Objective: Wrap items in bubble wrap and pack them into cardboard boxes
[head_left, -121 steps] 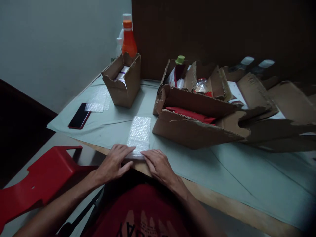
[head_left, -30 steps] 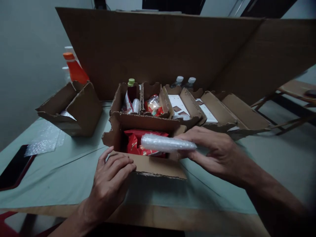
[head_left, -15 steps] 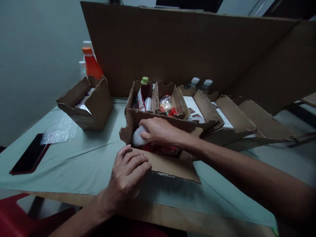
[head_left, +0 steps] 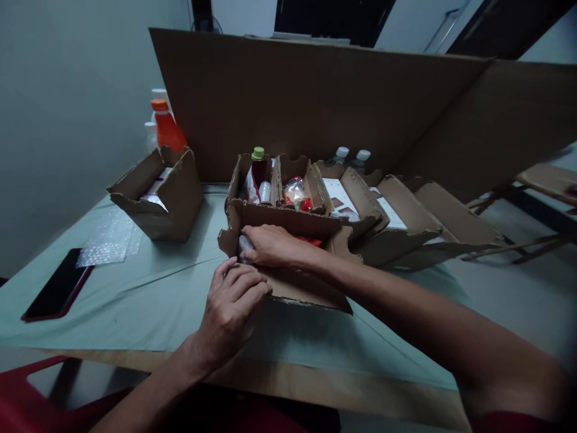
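My right hand [head_left: 270,245] is closed round a bubble-wrapped item [head_left: 245,248], at the left end inside the nearest cardboard box [head_left: 311,288]. The item's contents cannot be made out, and the hand covers much of it. Red packaging [head_left: 310,242] shows in the same box beyond my wrist. My left hand [head_left: 237,291] grips the box's front left corner, its fingers bent over the front edge.
Behind stand a row of open cardboard bins [head_left: 295,174] and a tall cardboard panel [head_left: 315,102]. To the left are another bin [head_left: 175,207], an orange bottle [head_left: 169,129], bubble wrap [head_left: 110,237] and a phone [head_left: 56,285]. A red chair [head_left: 22,391] stands below the table edge.
My right hand has pushed the bubble-wrapped item lower and further left into the box. My left hand stays at the corner. The view has shifted slightly.
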The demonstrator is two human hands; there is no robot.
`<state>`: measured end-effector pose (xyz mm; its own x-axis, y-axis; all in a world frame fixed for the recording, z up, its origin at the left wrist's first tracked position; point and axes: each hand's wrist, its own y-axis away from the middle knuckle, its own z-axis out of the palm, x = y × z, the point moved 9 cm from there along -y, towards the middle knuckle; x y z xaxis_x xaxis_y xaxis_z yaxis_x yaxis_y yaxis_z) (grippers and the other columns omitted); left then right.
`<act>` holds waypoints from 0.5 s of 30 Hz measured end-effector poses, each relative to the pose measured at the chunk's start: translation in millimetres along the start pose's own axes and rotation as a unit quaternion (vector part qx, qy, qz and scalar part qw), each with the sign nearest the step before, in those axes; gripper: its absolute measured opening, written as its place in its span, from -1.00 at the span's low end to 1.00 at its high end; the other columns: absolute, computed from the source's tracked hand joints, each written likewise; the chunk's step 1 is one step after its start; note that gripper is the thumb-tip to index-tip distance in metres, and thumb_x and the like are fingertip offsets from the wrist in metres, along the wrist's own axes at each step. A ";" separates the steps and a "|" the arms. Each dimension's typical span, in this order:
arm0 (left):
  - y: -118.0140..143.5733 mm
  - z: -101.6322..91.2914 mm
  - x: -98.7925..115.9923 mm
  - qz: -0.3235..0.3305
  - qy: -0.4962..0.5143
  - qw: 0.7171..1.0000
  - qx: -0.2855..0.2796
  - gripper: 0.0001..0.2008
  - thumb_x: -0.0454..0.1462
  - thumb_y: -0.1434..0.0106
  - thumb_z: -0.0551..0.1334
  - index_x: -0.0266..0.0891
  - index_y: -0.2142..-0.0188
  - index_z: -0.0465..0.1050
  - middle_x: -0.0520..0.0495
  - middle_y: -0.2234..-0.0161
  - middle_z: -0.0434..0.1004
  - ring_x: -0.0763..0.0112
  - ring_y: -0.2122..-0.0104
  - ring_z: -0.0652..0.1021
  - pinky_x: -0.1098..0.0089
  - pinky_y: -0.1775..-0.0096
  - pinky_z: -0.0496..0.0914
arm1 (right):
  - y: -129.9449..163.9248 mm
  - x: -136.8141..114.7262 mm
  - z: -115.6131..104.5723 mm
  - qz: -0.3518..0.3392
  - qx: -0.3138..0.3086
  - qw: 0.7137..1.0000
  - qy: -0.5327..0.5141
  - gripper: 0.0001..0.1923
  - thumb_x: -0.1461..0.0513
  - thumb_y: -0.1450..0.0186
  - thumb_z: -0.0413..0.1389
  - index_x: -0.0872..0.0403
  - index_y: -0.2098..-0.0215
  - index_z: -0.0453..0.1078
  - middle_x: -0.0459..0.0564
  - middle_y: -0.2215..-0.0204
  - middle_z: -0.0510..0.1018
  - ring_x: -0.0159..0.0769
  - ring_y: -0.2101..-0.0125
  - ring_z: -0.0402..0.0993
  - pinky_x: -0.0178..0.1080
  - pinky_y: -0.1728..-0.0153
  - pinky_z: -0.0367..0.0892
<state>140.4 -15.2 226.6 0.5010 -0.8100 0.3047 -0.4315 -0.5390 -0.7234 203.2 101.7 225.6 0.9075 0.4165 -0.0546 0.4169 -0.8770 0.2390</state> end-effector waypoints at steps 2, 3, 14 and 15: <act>0.2 -0.5 0.9 -0.001 0.000 1.000 0.001 -0.81 -0.45 -0.34 0.20 -0.17 0.14 0.47 -0.04 0.19 0.65 0.30 0.09 0.57 0.05 -0.21 0.23 | 5.6 5.2 -4.8 0.017 0.026 1.000 -0.003 -0.66 0.19 -0.37 0.12 0.14 -0.06 0.48 0.19 0.06 0.66 -0.02 0.06 0.61 -0.18 0.19 0.44; 0.0 -0.9 1.2 -0.002 -0.001 1.000 0.003 -0.81 -0.45 -0.34 0.21 -0.17 0.15 0.47 -0.03 0.20 0.65 0.31 0.09 0.57 0.05 -0.20 0.24 | 5.7 6.1 -4.3 0.023 0.032 0.999 -0.004 -0.68 0.21 -0.37 0.12 0.14 -0.04 0.50 0.21 0.06 0.65 0.00 0.05 0.61 -0.18 0.18 0.44; 9.6 -25.4 -2.3 -0.028 -0.017 0.997 0.071 -0.51 -0.45 -0.27 0.26 -0.15 -0.17 0.34 -0.19 -0.07 0.49 0.19 -0.13 0.47 0.03 -0.23 0.28 | 72.5 21.8 -36.0 -0.009 0.186 0.978 -0.094 -0.71 0.16 -0.41 0.11 0.08 0.00 0.54 0.08 0.19 0.69 -0.11 0.18 0.64 -0.21 0.24 0.42; 16.0 -31.7 -12.6 -0.058 -0.006 0.994 0.093 -0.42 -0.41 -0.27 0.28 -0.14 -0.26 0.27 -0.23 -0.15 0.42 0.15 -0.19 0.42 0.02 -0.24 0.27 | 104.2 33.3 -44.8 -0.013 0.250 0.958 -0.144 -0.71 0.14 -0.40 0.13 0.04 -0.02 0.54 0.02 0.21 0.70 -0.17 0.24 0.64 -0.24 0.28 0.42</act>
<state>103.4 -20.9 230.8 0.5486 -0.7417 0.3858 -0.2244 -0.5752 -0.7867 274.5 34.9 292.1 0.8431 0.4201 -0.3356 0.3476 -0.9020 -0.2558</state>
